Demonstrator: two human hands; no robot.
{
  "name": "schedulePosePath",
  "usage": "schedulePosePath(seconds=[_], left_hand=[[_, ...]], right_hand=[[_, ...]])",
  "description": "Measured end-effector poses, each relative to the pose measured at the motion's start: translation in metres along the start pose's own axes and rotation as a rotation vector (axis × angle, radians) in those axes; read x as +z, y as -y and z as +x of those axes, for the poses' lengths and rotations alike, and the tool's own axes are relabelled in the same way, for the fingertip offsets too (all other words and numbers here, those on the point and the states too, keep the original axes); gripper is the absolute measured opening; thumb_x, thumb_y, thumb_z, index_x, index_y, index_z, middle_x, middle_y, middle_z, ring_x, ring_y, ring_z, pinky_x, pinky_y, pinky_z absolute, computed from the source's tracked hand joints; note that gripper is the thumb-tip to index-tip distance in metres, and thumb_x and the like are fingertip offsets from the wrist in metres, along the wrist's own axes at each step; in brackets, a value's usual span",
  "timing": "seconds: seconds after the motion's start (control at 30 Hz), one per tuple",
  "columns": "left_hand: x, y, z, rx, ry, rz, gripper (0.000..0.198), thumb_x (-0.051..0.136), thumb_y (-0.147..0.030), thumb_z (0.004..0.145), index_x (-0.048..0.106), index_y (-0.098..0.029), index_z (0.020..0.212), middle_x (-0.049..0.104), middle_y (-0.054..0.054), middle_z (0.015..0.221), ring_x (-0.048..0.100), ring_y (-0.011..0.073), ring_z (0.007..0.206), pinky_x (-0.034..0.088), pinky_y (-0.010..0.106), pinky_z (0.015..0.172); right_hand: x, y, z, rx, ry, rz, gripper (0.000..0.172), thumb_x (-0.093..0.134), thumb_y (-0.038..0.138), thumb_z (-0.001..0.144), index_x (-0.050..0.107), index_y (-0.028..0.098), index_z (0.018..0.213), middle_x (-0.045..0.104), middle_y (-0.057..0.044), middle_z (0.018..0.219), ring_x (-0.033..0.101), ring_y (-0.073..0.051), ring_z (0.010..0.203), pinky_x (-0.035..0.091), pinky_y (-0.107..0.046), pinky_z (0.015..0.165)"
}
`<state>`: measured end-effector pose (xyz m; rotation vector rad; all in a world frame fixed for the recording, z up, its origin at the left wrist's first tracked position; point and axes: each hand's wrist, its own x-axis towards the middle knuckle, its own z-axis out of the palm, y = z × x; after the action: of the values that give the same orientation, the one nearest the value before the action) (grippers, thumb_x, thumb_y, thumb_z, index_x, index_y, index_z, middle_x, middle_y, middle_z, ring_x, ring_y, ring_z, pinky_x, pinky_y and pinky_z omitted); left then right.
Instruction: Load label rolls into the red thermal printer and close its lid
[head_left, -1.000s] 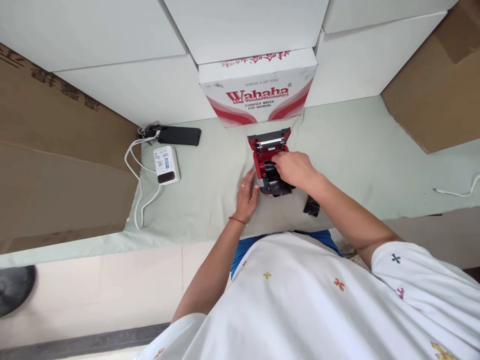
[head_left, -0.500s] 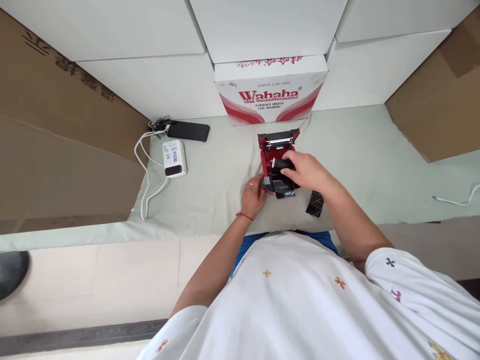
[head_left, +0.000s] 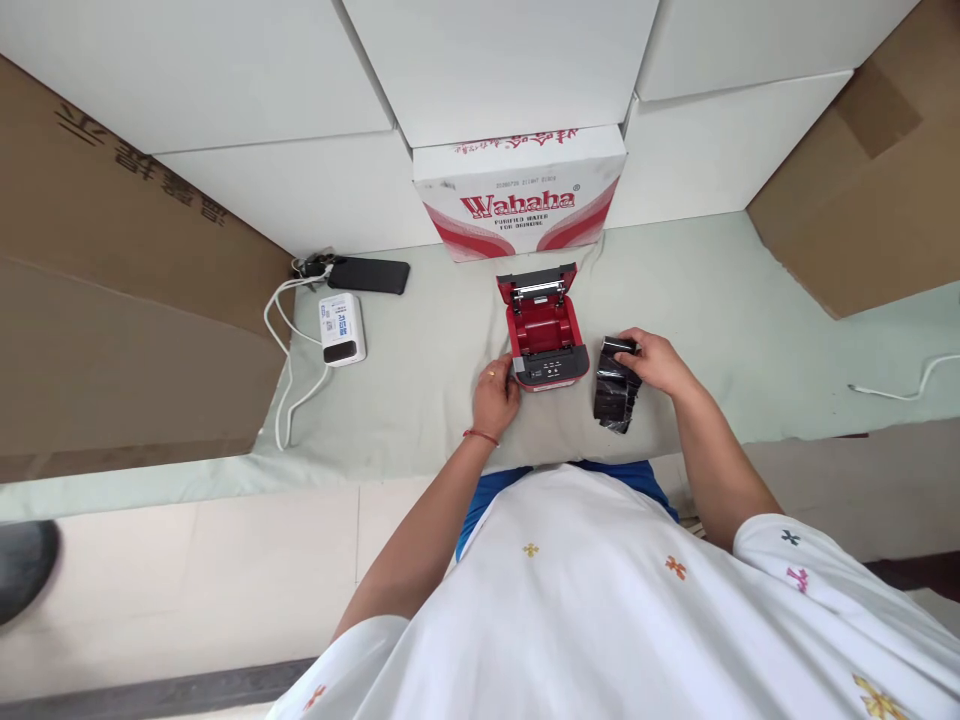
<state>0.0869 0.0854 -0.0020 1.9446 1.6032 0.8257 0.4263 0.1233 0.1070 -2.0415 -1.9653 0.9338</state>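
A small red and black label printer point(head_left: 550, 367) sits on the cloth with its lid raised, and its red roll compartment holds no roll. My left hand point(head_left: 496, 395) is closed against the printer's front left corner, holding it; some fingertips are hidden at its side. To the right of the printer, my right hand point(head_left: 658, 362) is closed on a roll of black label tape point(head_left: 619, 385). A loose length of the tape hangs toward the table's front edge, shiny and creased.
A Wahaha water carton point(head_left: 521, 205) stands behind the printer, against white boxes point(head_left: 502, 60). At left lie a black phone point(head_left: 369, 275) and a white power bank point(head_left: 341, 330) with cables. Brown cartons point(head_left: 847, 190) flank both sides; a white cable point(head_left: 892, 393) lies at right.
My right hand has lifted the black roll out of the printer and moved right, down to the cloth. The printer's compartment now shows. My left hand stays at the printer's corner.
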Motion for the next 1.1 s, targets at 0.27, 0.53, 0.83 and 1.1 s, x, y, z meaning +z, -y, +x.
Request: schedulePosePath(seconds=[0.27,0.53,0.83,1.1], left_hand=[[-0.001,0.000,0.000,0.004,0.001,0.011,0.051,0.053,-0.019,0.100,0.066,-0.019,0.150,0.079,0.019,0.139,0.075,0.0351,0.134,0.059,0.056,0.120],[0.003,0.005,-0.001,0.029,-0.016,-0.001,0.050,0.054,-0.020,0.101,0.066,-0.018,0.150,0.078,0.019,0.144,0.073,0.0348,0.138,0.058,0.055,0.122],[0.005,0.007,-0.001,0.052,-0.042,-0.018,0.055,0.055,-0.014,0.095,0.068,-0.018,0.148,0.080,0.018,0.140,0.075,0.0344,0.132,0.060,0.055,0.119],[0.008,0.009,-0.002,0.048,-0.052,-0.027,0.063,0.054,-0.009,0.091,0.068,-0.018,0.151,0.080,0.017,0.146,0.074,0.0330,0.138,0.057,0.055,0.124]], right_hand=[[0.000,-0.012,-0.004,0.039,0.023,-0.203,0.049,0.068,0.027,0.102,0.075,0.012,0.149,0.073,-0.025,0.149,0.077,-0.035,0.120,0.060,-0.044,0.101],[-0.025,-0.005,-0.036,-0.052,0.412,-0.271,0.029,0.079,0.023,0.087,0.087,0.023,0.116,0.085,-0.009,0.109,0.078,-0.028,0.098,0.057,-0.034,0.084],[-0.088,0.092,-0.033,-0.645,0.555,0.005,0.043,0.065,0.034,0.108,0.078,0.018,0.145,0.081,-0.013,0.139,0.077,-0.026,0.123,0.057,-0.035,0.108],[-0.010,0.173,0.017,-0.256,0.179,-0.505,0.035,0.063,0.013,0.106,0.078,0.012,0.138,0.075,-0.023,0.146,0.077,-0.039,0.126,0.062,-0.047,0.102]])
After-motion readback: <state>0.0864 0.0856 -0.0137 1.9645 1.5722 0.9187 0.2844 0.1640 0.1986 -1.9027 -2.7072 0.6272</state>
